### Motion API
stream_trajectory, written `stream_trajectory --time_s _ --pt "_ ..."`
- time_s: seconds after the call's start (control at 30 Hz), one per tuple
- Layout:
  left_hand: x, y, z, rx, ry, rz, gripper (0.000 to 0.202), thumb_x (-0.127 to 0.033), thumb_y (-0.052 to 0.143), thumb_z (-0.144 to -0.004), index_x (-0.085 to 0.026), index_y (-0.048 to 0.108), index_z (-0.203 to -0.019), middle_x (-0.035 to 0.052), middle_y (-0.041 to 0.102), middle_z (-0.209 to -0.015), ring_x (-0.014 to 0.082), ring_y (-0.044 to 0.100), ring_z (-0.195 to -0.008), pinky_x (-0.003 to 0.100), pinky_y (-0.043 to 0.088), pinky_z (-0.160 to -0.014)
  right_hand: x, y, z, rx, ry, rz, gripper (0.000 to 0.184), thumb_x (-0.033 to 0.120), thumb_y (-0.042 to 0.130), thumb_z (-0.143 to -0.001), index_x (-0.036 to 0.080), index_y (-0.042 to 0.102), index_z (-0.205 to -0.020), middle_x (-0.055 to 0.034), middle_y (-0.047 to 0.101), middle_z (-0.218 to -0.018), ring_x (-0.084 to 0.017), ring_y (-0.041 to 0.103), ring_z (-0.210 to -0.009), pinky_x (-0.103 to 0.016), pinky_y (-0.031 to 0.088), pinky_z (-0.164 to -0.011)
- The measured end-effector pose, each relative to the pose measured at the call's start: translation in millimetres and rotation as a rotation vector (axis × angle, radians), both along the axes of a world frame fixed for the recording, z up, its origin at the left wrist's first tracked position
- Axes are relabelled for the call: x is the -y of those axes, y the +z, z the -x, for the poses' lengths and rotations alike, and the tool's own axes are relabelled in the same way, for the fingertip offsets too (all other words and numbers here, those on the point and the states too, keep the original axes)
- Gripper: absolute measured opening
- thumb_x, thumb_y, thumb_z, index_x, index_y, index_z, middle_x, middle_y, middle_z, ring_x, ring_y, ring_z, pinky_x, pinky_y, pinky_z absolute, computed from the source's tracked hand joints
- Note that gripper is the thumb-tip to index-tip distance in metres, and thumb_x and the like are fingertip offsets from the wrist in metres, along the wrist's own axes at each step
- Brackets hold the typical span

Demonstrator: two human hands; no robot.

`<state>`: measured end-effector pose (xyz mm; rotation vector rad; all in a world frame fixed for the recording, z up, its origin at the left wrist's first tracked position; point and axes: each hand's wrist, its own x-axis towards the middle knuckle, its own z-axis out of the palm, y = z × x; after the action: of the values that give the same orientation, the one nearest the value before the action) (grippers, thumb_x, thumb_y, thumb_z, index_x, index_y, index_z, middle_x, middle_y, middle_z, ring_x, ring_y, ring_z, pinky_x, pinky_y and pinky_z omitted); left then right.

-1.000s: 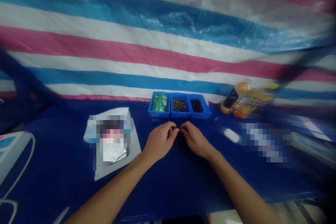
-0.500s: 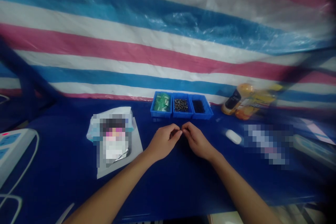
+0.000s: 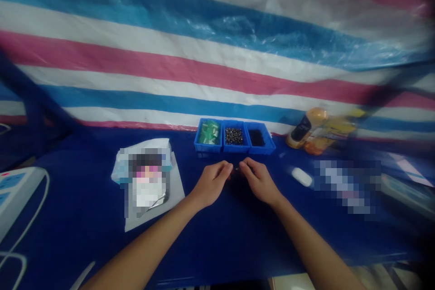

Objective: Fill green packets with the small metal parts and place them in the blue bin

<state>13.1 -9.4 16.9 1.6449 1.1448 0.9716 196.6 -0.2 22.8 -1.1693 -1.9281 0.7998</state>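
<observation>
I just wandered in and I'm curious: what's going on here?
A person is working with bare hands at a blue bench. The right hand seems to pinch a small dark piece, and the left hand sits close beside it. Just ahead stand three blue bins holding green items, small dark parts and something black.
</observation>
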Motion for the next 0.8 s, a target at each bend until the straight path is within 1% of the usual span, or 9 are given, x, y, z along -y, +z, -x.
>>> stream_trajectory --time_s 0.1,0.17,0.23,0.3,0.47,0.6,0.63,0.73,0.8 --pt "1 0.0 0 -0.011 0.004 -0.001 0.04 -0.047 0.039 -0.096 -0.017 0.063 -0.085 0.0008 0.06 -0.073 0.0142 0.054 -0.069 0.027 0.042 -0.066 -3 -5.2 -1 -0.084 -0.066 0.08 0.034 0.043 0.045 -0.096 0.018 0.055 -0.076 0.0022 0.051 -0.063 -0.011 0.048 -0.058 -0.025 0.042 -0.057" --pt "1 -0.2 0 -0.019 0.004 0.002 0.04 -0.047 0.04 -0.096 -0.017 0.063 -0.086 0.0008 0.059 -0.073 0.0143 0.055 -0.069 0.027 0.042 -0.066 -5 -8.3 -1 -0.234 -0.128 0.078 0.026 0.043 0.049 -0.094 0.019 0.057 -0.103 0.0013 0.057 -0.073 -0.012 0.052 -0.059 -0.026 0.045 -0.058" --pt "0 -0.8 0 -0.023 0.001 0.008 0.04 -0.048 0.039 -0.096 -0.017 0.063 -0.087 0.0008 0.059 -0.073 0.0145 0.056 -0.069 0.027 0.043 -0.066 -8 -10.4 -1 -0.347 -0.184 0.055 0.048 0.042 0.054 -0.092 0.023 0.039 -0.134 -0.0018 0.062 -0.088 -0.012 0.055 -0.062 -0.027 0.048 -0.059" --pt "-1 -1.0 0 -0.035 -0.001 0.002 0.041 -0.048 0.038 -0.096 -0.017 0.063 -0.086 0.0009 0.059 -0.073 0.0145 0.056 -0.069 0.027 0.043 -0.065 -9 -11.4 -1 -0.343 -0.208 0.043 0.063 0.041 0.057 -0.09 0.025 0.028 -0.143 -0.0037 0.063 -0.094 -0.013 0.056 -0.063 -0.029 0.049 -0.06" --pt "6 8.7 -4 -0.244 -0.021 -0.133 0.032 -0.042 0.041 -0.096 -0.019 0.062 -0.086 -0.0003 0.058 -0.07 0.0139 0.053 -0.063 0.028 0.042 -0.062 -7 -10.2 -1 -0.151 -0.138 0.036 0.044 0.038 0.057 -0.09 0.022 0.05 -0.13 -0.0039 0.065 -0.089 -0.016 0.059 -0.07 -0.03 0.049 -0.066" --pt "47 19.7 9 -0.443 0.001 -0.327 0.02 -0.033 0.05 -0.091 -0.025 0.063 -0.105 0.0054 0.063 -0.101 0.0202 0.059 -0.091 0.036 0.048 -0.084 -3 -7.9 2 -0.035 -0.035 0.045 0.034 0.034 0.055 -0.091 0.022 0.057 -0.122 -0.0027 0.067 -0.085 -0.017 0.062 -0.074 -0.029 0.049 -0.068" --pt "62 19.6 17 -0.49 0.07 -0.375 0.024 -0.032 0.052 -0.09 -0.026 0.061 -0.111 0.0072 0.059 -0.115 0.0224 0.058 -0.101 0.038 0.047 -0.089 -2 -7.7 3 -0.015 -0.026 0.045 0.032 0.034 0.054 -0.091 0.022 0.057 -0.121 -0.0025 0.067 -0.085 -0.016 0.062 -0.074 -0.029 0.048 -0.067" --pt "107 11.3 52 -0.651 0.553 -0.477 0.031 -0.032 0.062 -0.082 -0.029 0.062 -0.113 0.0082 0.047 -0.132 0.0309 0.051 -0.113 0.048 0.046 -0.095 -1 -9.3 5 0.037 0.002 0.043 0.029 0.034 0.054 -0.092 0.022 0.06 -0.117 -0.0032 0.068 -0.087 -0.016 0.063 -0.074 -0.028 0.048 -0.067" --pt "130 3.1 75 -0.757 0.784 -0.335 0.036 -0.037 0.064 -0.08 -0.028 0.061 -0.115 0.0096 0.039 -0.139 0.0392 0.043 -0.122 0.06 0.037 -0.1 -1 -11.5 7 0.064 0.024 0.042 0.027 0.034 0.054 -0.091 0.022 0.062 -0.115 -0.0033 0.068 -0.088 -0.016 0.063 -0.074 -0.029 0.048 -0.067"
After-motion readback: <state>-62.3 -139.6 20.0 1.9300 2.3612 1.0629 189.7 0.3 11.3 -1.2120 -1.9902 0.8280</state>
